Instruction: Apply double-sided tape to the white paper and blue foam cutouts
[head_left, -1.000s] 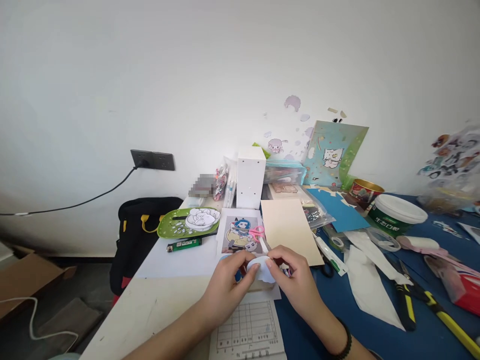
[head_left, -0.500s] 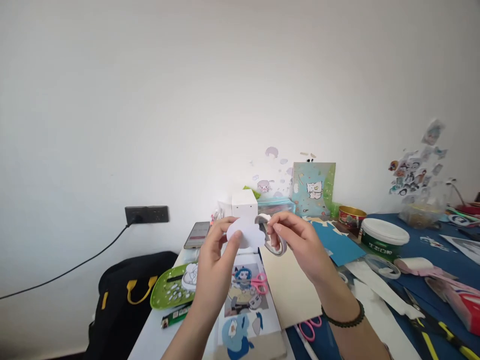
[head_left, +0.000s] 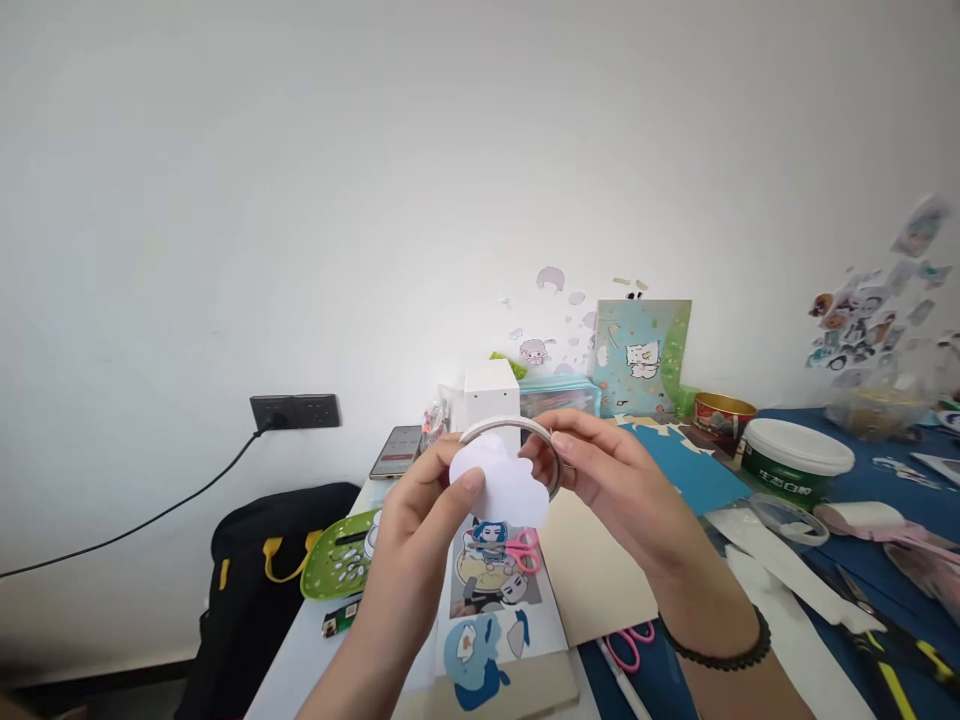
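Observation:
Between the thumb and fingers of my left hand (head_left: pixel 424 510) is a white cloud-shaped paper cutout (head_left: pixel 506 485), its blank side toward me. My right hand (head_left: pixel 611 475) grips a roll of white tape (head_left: pixel 517 428) by its right rim. The ring stands upright directly behind the cutout, which covers its lower left part. Whether the two touch, I cannot tell. Under my hands lies a printed picture sheet (head_left: pixel 551 625) with pink scissors (head_left: pixel 523 550) and blue paper cutouts (head_left: pixel 472 660) on it.
A green tray (head_left: pixel 319 575) with small scraps and a phone (head_left: pixel 396 452) are at left. Beige card (head_left: pixel 600 570), blue paper (head_left: pixel 701 475), a white-lidded tub (head_left: pixel 799 455) and yellow-black cutters (head_left: pixel 885 665) lie at right. A white box (head_left: pixel 491 385) stands behind my hands.
The tape roll has turned to face me and moved left behind the cloud cutout. My right hand has come round its right rim. The view has shifted slightly.

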